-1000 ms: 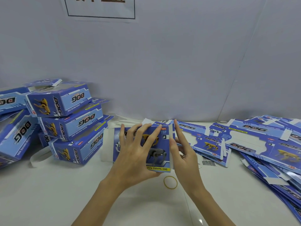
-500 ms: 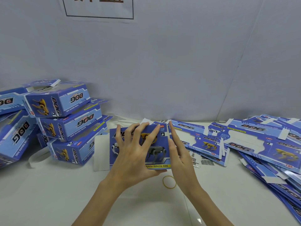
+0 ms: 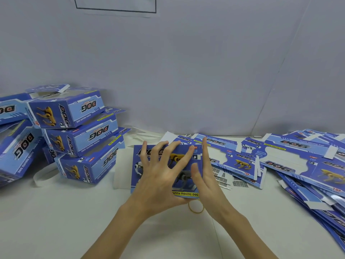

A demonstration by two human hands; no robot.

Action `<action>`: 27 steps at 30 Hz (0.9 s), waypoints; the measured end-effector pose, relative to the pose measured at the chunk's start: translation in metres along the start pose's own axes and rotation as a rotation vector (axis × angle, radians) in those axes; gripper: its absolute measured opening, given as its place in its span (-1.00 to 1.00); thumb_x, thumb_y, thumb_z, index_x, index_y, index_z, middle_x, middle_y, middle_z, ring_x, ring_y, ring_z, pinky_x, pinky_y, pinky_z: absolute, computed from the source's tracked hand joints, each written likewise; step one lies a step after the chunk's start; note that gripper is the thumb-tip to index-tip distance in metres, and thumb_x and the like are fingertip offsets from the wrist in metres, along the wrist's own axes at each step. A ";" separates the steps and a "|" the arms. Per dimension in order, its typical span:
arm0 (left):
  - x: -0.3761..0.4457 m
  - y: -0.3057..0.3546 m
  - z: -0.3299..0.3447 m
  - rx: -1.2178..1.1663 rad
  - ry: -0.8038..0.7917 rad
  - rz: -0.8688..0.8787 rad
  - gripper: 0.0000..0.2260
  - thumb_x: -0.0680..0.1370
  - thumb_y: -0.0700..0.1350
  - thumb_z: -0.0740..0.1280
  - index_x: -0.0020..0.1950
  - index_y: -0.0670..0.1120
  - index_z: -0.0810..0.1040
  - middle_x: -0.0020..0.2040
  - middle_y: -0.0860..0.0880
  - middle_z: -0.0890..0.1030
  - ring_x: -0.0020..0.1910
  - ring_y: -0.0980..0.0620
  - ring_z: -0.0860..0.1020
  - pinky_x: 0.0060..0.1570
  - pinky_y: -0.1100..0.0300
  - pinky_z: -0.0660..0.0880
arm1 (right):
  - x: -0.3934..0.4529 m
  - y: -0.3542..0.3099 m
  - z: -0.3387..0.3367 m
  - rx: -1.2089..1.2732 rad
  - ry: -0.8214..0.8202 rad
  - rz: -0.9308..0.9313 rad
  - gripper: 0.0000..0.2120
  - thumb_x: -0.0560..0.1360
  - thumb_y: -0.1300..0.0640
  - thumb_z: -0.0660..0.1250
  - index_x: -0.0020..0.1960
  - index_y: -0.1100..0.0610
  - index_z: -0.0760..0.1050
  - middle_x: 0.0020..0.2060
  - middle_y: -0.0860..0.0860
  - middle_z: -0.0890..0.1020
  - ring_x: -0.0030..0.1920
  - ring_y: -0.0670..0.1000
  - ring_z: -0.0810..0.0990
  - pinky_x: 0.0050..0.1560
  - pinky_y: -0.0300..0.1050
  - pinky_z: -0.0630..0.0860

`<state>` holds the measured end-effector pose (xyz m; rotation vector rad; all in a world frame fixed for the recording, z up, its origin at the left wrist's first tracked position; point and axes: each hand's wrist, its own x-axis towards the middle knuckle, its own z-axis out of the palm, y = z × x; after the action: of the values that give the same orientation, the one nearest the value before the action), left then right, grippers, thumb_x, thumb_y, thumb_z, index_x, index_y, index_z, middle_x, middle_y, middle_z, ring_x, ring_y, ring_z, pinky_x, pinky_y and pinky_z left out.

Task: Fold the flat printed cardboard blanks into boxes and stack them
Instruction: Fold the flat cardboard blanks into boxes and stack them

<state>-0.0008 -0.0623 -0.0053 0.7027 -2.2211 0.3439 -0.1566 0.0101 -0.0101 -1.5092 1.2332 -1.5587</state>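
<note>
A white tabletop (image 3: 56, 221) runs back to a plain pale wall (image 3: 186, 62), where the lower edge of a black-framed sheet (image 3: 115, 6) shows at the top. On the right a wide spread of flat printed blanks (image 3: 308, 165), blue with yellow dogs and "DOG" lettering, overlaps in loose layers from the middle of the table to the right edge. On the left the folded boxes (image 3: 80, 135) sit stacked three high, tilted and slightly askew, with more boxes leaning beside them at the left edge. In the centre lies the blank being worked (image 3: 168, 171), its printed panel face up with a white flap sticking out on its left side and "FUNNY MOVING DOG" along its near edge. The left hand (image 3: 160, 182) presses flat on that panel, fingers spread wide and extended, gripping nothing. The right hand (image 3: 205, 176) stands on edge against the panel's right side, fingers straight and together, thumb touching the printed face; it too is uncurled rather than clasping. A yellow rubber band (image 3: 196, 207) lies on the table just below the blank, between the two wrists.
</note>
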 end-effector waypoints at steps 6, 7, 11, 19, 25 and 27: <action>0.001 0.000 0.005 0.015 0.038 0.069 -0.20 0.43 0.39 0.41 0.59 0.05 0.40 0.56 -0.15 0.35 0.51 -0.27 0.35 0.42 -0.52 0.12 | 0.005 0.012 -0.017 -0.318 -0.089 -0.020 -0.14 0.66 -0.16 0.32 0.59 -0.50 -0.30 0.52 -0.15 0.39 0.33 -0.23 0.58 0.19 -0.11 0.67; 0.001 0.001 0.004 0.001 0.043 0.068 -0.20 0.44 0.38 0.41 0.59 0.04 0.40 0.56 -0.15 0.34 0.51 -0.26 0.35 0.43 -0.51 0.13 | 0.006 0.012 -0.016 -0.337 -0.060 -0.028 -0.15 0.65 -0.16 0.32 0.59 -0.49 -0.28 0.49 -0.13 0.40 0.34 -0.20 0.57 0.19 -0.05 0.68; 0.006 0.006 0.002 -0.077 0.045 0.034 -0.22 0.51 0.37 0.38 0.64 0.08 0.29 0.66 -0.13 0.20 0.64 -0.24 0.15 0.46 -0.51 0.09 | 0.008 0.006 -0.006 -0.287 0.141 -0.118 -0.08 0.59 -0.13 0.41 0.66 -0.38 -0.18 0.43 -0.09 0.43 0.38 -0.06 0.57 0.15 -0.06 0.69; 0.014 -0.005 -0.017 -1.316 -0.022 -0.646 -0.41 0.54 0.24 0.38 0.55 0.30 0.32 0.62 0.13 0.29 0.54 0.19 0.35 0.39 0.02 0.49 | 0.012 0.007 -0.016 -0.612 0.442 -0.504 -0.14 0.35 0.16 0.71 0.50 -0.07 0.35 0.42 -0.02 0.47 0.44 0.06 0.46 0.40 0.16 0.43; 0.005 -0.034 -0.006 -1.568 0.023 -1.178 -0.37 0.49 0.10 0.53 0.50 0.21 0.36 0.21 -0.07 0.72 0.08 -0.11 0.72 -0.04 -0.04 0.66 | 0.006 0.022 0.001 -0.869 -0.086 -0.658 -0.40 0.50 -0.21 0.53 0.48 -0.10 0.51 0.64 0.06 0.23 0.61 0.06 0.25 0.54 0.08 0.29; -0.002 -0.045 -0.002 -1.578 -0.013 -1.155 -0.17 0.45 -0.10 0.57 0.51 0.42 0.20 0.22 0.03 0.72 0.11 -0.13 0.72 -0.03 -0.05 0.66 | 0.002 0.022 0.008 -0.712 -0.133 -0.581 -0.45 0.62 -0.22 0.39 0.56 -0.11 0.42 0.67 0.00 0.17 0.63 0.03 0.24 0.53 0.05 0.37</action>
<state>0.0275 -0.0974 -0.0041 0.8002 -1.0931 -1.7149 -0.1526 -0.0011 -0.0308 -2.5662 1.4319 -1.3654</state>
